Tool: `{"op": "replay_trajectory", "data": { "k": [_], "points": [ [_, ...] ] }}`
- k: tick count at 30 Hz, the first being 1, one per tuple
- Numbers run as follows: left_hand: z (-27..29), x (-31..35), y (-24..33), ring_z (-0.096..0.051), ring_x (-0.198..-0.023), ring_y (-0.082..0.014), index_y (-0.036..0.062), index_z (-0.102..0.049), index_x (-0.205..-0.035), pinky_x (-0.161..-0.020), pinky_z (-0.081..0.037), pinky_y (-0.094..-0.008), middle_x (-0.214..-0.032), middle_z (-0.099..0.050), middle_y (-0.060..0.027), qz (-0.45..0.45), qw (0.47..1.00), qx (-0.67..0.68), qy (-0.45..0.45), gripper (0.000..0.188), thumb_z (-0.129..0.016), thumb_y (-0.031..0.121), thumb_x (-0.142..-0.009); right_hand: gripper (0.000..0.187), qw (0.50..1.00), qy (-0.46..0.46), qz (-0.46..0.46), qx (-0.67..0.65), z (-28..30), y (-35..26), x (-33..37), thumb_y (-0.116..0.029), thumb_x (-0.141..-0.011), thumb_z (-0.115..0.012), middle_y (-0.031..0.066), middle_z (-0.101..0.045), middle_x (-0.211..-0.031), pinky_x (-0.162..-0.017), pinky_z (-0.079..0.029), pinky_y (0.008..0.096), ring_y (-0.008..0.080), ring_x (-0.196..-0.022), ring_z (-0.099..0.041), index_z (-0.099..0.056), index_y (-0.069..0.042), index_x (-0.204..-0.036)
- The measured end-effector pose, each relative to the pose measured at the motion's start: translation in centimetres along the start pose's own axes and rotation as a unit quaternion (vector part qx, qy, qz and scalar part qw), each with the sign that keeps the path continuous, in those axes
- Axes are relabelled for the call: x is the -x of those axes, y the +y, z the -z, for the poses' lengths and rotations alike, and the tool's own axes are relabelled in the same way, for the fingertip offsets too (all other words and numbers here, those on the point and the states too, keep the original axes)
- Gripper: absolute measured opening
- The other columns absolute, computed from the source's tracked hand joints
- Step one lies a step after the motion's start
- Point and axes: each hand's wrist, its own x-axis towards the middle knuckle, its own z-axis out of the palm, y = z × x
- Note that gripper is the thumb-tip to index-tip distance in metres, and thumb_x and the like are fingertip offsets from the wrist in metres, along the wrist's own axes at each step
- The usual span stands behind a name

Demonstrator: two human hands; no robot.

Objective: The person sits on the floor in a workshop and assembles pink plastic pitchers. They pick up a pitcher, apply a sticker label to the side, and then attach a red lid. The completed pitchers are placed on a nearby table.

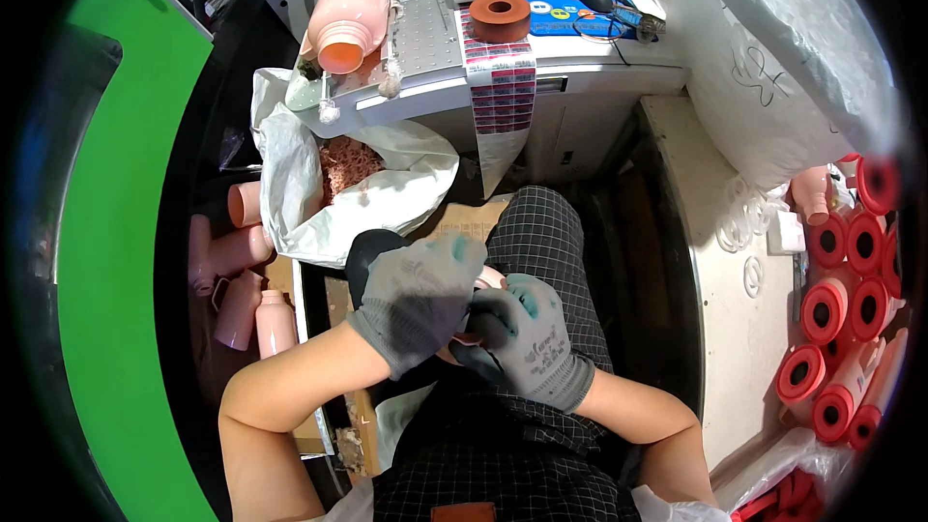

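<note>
My left hand [418,292], in a grey glove with green-tinted fingertips, curls over a pink plastic piece [490,278] above my lap. From the other side my right hand [530,336], gloved the same way, closes round it, its fingers bent. Only a small pink part shows between the two gloves, so its full shape is hidden. My hands nearly touch each other. Beyond my left hand is a white sack [300,222] with pinkish shavings [348,169] in it.
Pink bottles [275,324] stand and lie at left. A large pink bottle [353,10], an orange tape roll [501,17] and a printed label strip [498,87] are on the white machine table [609,63]. Right are a bulging plastic bag [764,68] and several red-ended pink cylinders [825,309].
</note>
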Motion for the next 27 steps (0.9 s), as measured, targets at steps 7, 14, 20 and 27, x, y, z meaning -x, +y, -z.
{"op": "replay_trajectory", "data": {
  "k": [7, 14, 20, 27],
  "points": [
    [0.8, -0.6, -1.3, -0.075, -0.086, -0.0328, 0.0042, -0.066, -0.110, -0.073, -0.059, -0.0425, -0.095, -0.073, -0.0150, 0.024, 0.986, -0.001, -0.162, 0.028, -0.072, 0.016, -0.085, 0.029, 1.000, -0.012, 0.011, 0.009, -2.0, -1.6, -0.2, -0.027, -0.068, -0.091, 0.0007, -0.063, -0.091, -0.066, -0.050, 0.0376, 0.0213, -0.078, -0.059, -0.066, -0.014, -0.074],
    [1.9, 0.2, -0.7, -0.075, -0.093, -0.0301, 0.0086, -0.070, -0.116, -0.077, -0.060, -0.0412, -0.102, -0.073, -0.0118, 0.002, 0.990, 0.002, -0.138, 0.046, -0.086, 0.017, -0.075, 0.028, 0.999, 0.000, 0.028, -0.027, -1.1, -0.9, -0.8, -0.026, -0.072, -0.088, 0.0034, -0.057, -0.081, -0.057, -0.051, 0.0362, 0.0206, -0.068, -0.056, -0.064, -0.011, -0.069],
    [3.4, -0.5, 0.8, -0.075, -0.097, -0.0296, 0.0136, -0.071, -0.122, -0.080, -0.061, -0.0387, -0.108, -0.073, -0.0094, 0.023, 0.982, 0.031, -0.183, 0.051, -0.090, 0.018, -0.074, 0.029, 0.999, -0.024, 0.016, -0.035, -0.4, -0.5, -0.2, -0.027, -0.073, -0.087, 0.0031, -0.057, -0.081, -0.058, -0.050, 0.0363, 0.0208, -0.070, -0.056, -0.063, -0.011, -0.073],
    [2.9, -0.1, -1.3, -0.068, -0.088, -0.0337, 0.0078, -0.068, -0.105, -0.076, -0.056, -0.0423, -0.095, -0.064, -0.0130, -0.049, 0.985, 0.135, -0.101, 0.032, -0.082, 0.018, -0.077, 0.028, 1.000, 0.009, 0.011, -0.023, -0.8, 0.0, 0.4, -0.028, -0.074, -0.086, 0.0029, -0.057, -0.091, -0.071, -0.049, 0.0385, 0.0234, -0.082, -0.055, -0.062, -0.013, -0.076]
  ]
}}
